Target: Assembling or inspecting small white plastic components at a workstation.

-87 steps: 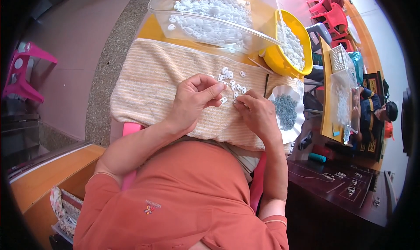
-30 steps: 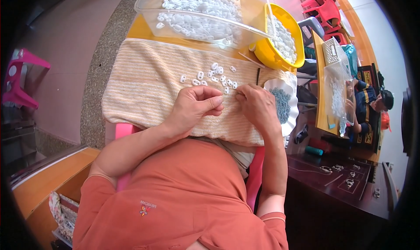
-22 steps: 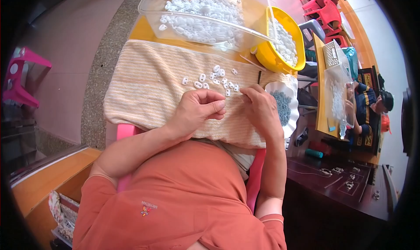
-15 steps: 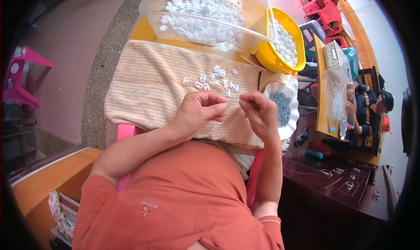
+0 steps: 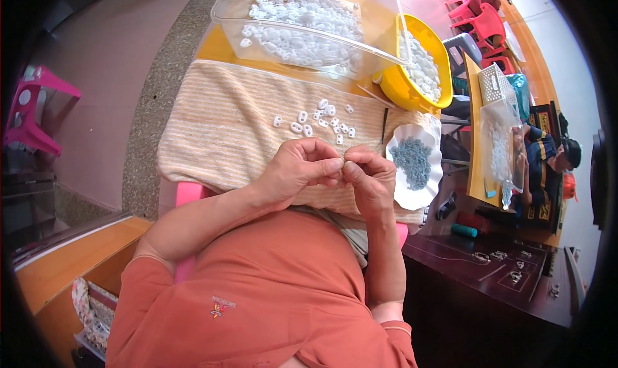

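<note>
My left hand and my right hand meet fingertip to fingertip over the near edge of a striped beige towel. Both are pinched on a small piece that the fingers mostly hide. A loose group of small white plastic pieces lies on the towel just beyond my hands. To the right of my right hand sits a white scalloped dish holding a heap of tiny grey-blue parts.
A clear plastic tray of white pieces and a yellow bowl of more stand at the far edge. A thin black tool lies by the dish. Another person sits at the right; a pink stool is at the left.
My right hand has drawn back from the dish side toward my left hand, and the fingertips of both now touch. The white pieces on the towel have not moved.
</note>
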Demonstrator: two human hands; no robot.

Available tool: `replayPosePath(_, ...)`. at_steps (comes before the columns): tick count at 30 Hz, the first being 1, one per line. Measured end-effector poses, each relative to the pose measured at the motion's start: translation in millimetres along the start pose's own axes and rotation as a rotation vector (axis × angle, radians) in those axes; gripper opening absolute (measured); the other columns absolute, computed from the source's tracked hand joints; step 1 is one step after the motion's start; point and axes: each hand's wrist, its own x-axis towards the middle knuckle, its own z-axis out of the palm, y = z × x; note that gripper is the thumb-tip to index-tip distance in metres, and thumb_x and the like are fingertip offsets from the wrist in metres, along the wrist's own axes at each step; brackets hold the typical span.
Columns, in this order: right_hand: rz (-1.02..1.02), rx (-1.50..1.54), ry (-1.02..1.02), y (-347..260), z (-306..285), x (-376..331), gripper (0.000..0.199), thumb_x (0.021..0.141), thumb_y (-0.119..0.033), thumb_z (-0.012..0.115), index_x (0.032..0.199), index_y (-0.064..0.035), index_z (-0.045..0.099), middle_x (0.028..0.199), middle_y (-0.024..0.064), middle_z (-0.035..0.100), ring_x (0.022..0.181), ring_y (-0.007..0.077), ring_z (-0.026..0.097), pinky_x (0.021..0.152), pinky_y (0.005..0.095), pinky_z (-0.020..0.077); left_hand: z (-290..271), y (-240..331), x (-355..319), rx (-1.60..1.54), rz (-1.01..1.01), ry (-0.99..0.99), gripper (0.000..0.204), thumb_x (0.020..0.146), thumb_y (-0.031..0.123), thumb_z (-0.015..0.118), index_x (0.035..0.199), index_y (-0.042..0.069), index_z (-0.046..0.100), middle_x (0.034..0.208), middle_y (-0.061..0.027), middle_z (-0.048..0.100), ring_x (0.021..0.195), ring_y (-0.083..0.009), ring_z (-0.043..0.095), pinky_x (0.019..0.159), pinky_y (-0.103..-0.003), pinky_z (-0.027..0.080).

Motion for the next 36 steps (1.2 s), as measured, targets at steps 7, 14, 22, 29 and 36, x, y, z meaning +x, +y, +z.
replayPosePath(7, 0.103, 0.143, -0.052, -6.2, 8.5, -4.2, 0.009, 0.084, 0.002, 0.064, 0.093, 0.0030, 0.065, 0.091, 0.0078, 0.061, 0.076, 0.0136, 0.061, 0.069, 0.0262, 0.0511, 1.3, -2.1, -0.4, 0.082, 0.087, 0.003, 0.009, 0.088, 0.007, 0.064, 0.093, 0.000, 0.060, 0.082, -0.0057, 0.065, 0.072, -0.0102, 0.062, 0.065, -0.022, 0.052)
replayPosePath(14, 0.168, 0.087, 0.068, -7.3, 12.7, -8.9, 0.012, 0.086, -0.002, 0.064, 0.096, 0.0061, 0.064, 0.083, 0.0117, 0.066, 0.070, 0.0175, 0.064, 0.064, 0.0282, 0.0538, 3.0, -3.5, 0.6, 0.237, 0.173, 0.014, 0.008, 0.089, 0.005, 0.062, 0.092, -0.001, 0.058, 0.080, -0.0063, 0.065, 0.070, -0.0095, 0.062, 0.063, -0.021, 0.051)
replayPosePath(22, 0.136, -0.084, 0.085, -12.4, 16.7, -10.2, 0.010, 0.089, -0.003, 0.062, 0.094, 0.0064, 0.063, 0.083, 0.0096, 0.066, 0.070, 0.0143, 0.065, 0.066, 0.0246, 0.0539, 4.8, -5.0, -1.8, 0.357, 0.245, 0.035, 0.008, 0.089, 0.004, 0.060, 0.092, -0.003, 0.057, 0.081, -0.0061, 0.063, 0.074, -0.0103, 0.063, 0.067, -0.024, 0.054)
replayPosePath(29, 0.133, -0.129, 0.064, -15.5, 14.5, -10.1, 0.009, 0.089, -0.002, 0.061, 0.092, 0.0056, 0.063, 0.087, 0.0072, 0.065, 0.075, 0.0112, 0.063, 0.069, 0.0234, 0.0536, 8.2, -3.1, -4.0, 0.477, 0.301, 0.049, 0.008, 0.089, 0.004, 0.060, 0.092, -0.003, 0.056, 0.082, -0.0067, 0.063, 0.077, -0.0114, 0.064, 0.069, -0.025, 0.055)
replayPosePath(36, 0.183, -0.045, 0.071, -11.7, 14.2, -10.4, 0.010, 0.089, -0.002, 0.061, 0.095, 0.0064, 0.061, 0.089, 0.0087, 0.065, 0.076, 0.0140, 0.064, 0.071, 0.0265, 0.0555, 6.1, -2.8, -3.1, 0.463, 0.276, 0.051, 0.009, 0.089, 0.004, 0.060, 0.092, -0.003, 0.056, 0.082, -0.0073, 0.063, 0.077, -0.0118, 0.064, 0.069, -0.025, 0.055)
